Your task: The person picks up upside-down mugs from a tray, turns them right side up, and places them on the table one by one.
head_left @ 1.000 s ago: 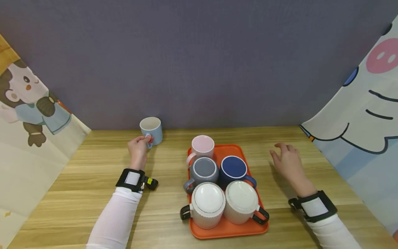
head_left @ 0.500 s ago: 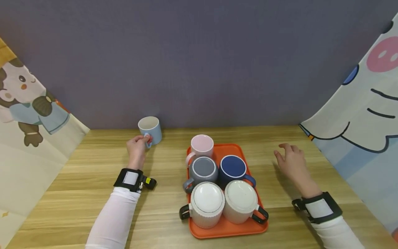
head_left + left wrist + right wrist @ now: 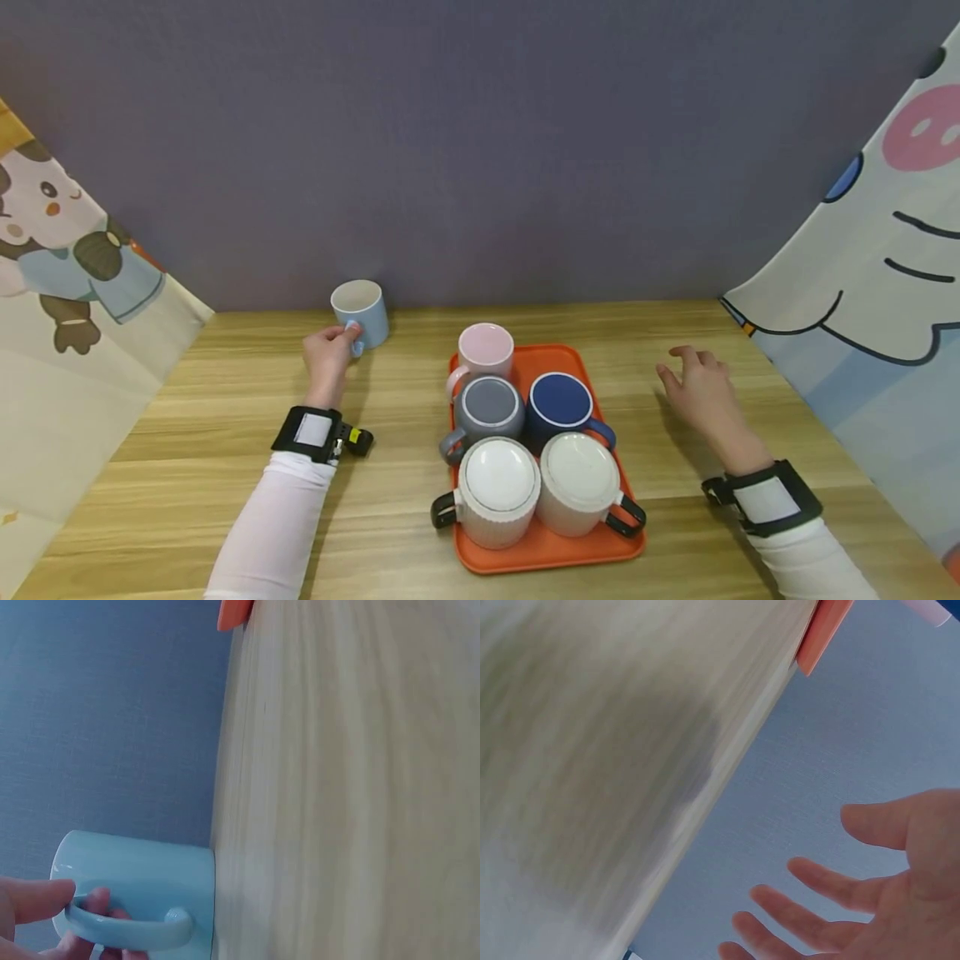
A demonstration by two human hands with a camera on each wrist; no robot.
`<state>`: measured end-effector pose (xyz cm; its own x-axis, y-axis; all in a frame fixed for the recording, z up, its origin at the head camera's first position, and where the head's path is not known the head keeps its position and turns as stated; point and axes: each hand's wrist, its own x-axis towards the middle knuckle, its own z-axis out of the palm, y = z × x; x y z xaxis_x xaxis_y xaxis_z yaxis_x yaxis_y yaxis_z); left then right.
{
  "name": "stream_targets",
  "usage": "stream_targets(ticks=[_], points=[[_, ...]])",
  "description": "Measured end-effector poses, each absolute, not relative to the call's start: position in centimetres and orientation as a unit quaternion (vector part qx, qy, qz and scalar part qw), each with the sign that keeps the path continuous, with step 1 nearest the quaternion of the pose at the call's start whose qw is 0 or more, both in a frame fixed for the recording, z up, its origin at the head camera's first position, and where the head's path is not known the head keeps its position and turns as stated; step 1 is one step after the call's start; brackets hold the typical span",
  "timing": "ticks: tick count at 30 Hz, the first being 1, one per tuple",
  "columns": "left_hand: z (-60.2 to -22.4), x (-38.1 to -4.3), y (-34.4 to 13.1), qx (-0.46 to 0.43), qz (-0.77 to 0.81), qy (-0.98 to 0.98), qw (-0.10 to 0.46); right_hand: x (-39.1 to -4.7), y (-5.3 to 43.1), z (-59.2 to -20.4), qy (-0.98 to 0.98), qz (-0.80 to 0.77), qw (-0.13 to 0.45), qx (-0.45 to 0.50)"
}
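A light blue mug point(image 3: 367, 321) stands upright on the table at the back left, its mouth facing up. My left hand point(image 3: 327, 354) pinches its handle between thumb and fingers; in the left wrist view, fingers pass through the handle point(image 3: 135, 934). Right of the tray, my right hand point(image 3: 699, 390) hovers over the table, holding nothing. In the right wrist view its fingers point(image 3: 817, 881) are spread and loosely bent.
An orange tray point(image 3: 542, 358) bears several upside-down mugs: pink point(image 3: 486, 348), grey point(image 3: 491, 407), navy point(image 3: 561, 407) and two white ones with black handles, one at the left point(image 3: 498, 492), one at the right point(image 3: 579, 483). A dark wall point(image 3: 465, 167) rises behind the table.
The right hand has shifted slightly to the right. The left hand keeps its pinch on the mug's handle, and the mug stays put; the view has drifted a little.
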<state>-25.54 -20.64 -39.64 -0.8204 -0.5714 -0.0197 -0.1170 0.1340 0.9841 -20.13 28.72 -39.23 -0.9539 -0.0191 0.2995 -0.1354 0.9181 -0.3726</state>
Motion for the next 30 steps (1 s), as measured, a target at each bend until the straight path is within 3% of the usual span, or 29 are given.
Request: stream_targets(ticks=[7, 13, 18, 26, 30], points=[[-39.2, -25.2, -20.7, 0.238, -0.572, -0.766, 0.172, -20.0, 28.7, -39.0, -0.973, 0.201, 0.111, 0.021], [-38.7, -25.0, -20.8, 0.257, -0.528, -0.75, 0.304, -20.1, 28.7, -38.9, -0.977, 0.197, 0.082, 0.009], [-38.1, -24.5, -19.8, 0.191, -0.503, -0.75, 0.385, -20.2, 28.6, -38.9, -0.98, 0.193, 0.054, 0.009], [-37.4, -24.0, -17.7, 0.102, -0.489, -0.772, 0.393, -20.8, 28.2, -39.0, -0.981, 0.192, 0.035, 0.01], [-37.2, -23.7, -16.8, 0.061, -0.475, -0.81, 0.339, -21.1, 27.7, -39.1, -0.98, 0.192, 0.047, 0.021]])
